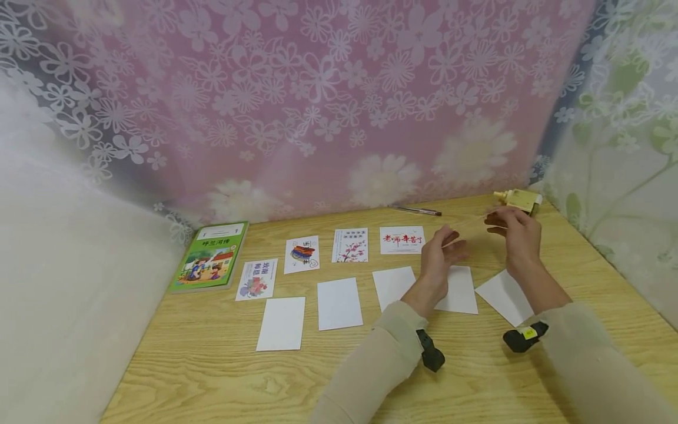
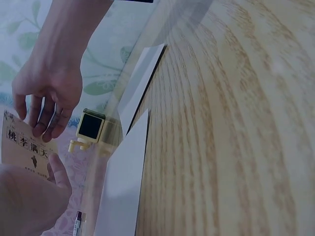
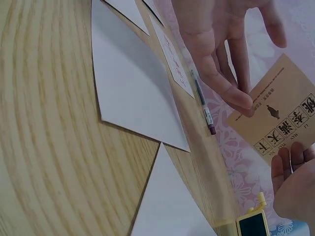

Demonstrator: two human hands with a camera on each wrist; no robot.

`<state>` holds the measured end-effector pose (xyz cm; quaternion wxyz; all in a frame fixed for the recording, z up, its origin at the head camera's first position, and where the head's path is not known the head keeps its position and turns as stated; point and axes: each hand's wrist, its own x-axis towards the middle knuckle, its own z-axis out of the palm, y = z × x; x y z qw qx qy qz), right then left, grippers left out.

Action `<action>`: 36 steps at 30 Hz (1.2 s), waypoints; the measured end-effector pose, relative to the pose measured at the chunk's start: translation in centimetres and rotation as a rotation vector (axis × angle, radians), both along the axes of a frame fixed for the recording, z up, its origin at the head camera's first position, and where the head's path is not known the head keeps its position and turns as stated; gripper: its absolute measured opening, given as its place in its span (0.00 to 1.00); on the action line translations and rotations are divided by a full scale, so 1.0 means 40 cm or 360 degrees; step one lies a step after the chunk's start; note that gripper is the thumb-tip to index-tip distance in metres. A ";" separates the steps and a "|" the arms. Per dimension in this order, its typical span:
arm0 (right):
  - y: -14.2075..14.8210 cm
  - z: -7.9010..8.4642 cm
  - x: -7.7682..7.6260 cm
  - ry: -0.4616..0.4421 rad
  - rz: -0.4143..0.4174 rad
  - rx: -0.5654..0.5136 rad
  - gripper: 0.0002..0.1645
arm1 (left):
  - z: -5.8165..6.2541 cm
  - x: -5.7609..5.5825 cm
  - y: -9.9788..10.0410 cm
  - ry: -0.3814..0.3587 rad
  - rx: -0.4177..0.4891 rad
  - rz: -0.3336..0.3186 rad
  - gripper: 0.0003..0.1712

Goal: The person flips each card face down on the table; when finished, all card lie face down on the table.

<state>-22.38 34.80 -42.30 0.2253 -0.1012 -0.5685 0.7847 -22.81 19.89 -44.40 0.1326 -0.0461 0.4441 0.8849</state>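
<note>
Evidently, a tan lettered card [image 3: 263, 128] is hanging between both hands, above the table [image 1: 296, 383], left of the yellow gadget [image 1: 521, 200]. Left hand [image 1: 436, 256]: standing farther left of the gadget, fingertips pinching one long edge near a corner. Right hand [image 1: 521, 235]: sitting just on the gadget's near side, curled fingers gripping the opposite long edge; its thumb is showing too poorly for telling the exact hold. Long axis: apparently following the lettering, so crossing the gap rather than pointing from hand to hand. Neither hand is looking clearly nearer the card; the right is lying nearer the gadget. Below, two blank white cards [image 1: 459, 290] are resting on the gadget's near side, the right-hand one sitting askew. A pen [image 1: 421, 210] is lying left of the gadget.
</note>
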 end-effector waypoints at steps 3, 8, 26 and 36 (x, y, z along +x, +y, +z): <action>-0.007 0.000 0.005 0.0038 0.0036 -0.0010 0.13 | -0.002 0.000 -0.005 0.0031 0.0013 -0.0027 0.18; -0.011 -0.009 0.002 0.0004 0.0034 -0.0049 0.09 | -0.008 -0.001 -0.006 0.0110 0.0025 -0.0049 0.29; -0.015 -0.041 0.005 -0.0332 0.0011 0.0400 0.22 | -0.017 -0.032 -0.001 0.0135 -0.0201 0.0213 0.15; -0.003 -0.053 -0.001 -0.0468 0.0003 0.0610 0.33 | -0.014 -0.043 -0.003 0.0038 -0.0370 0.0149 0.11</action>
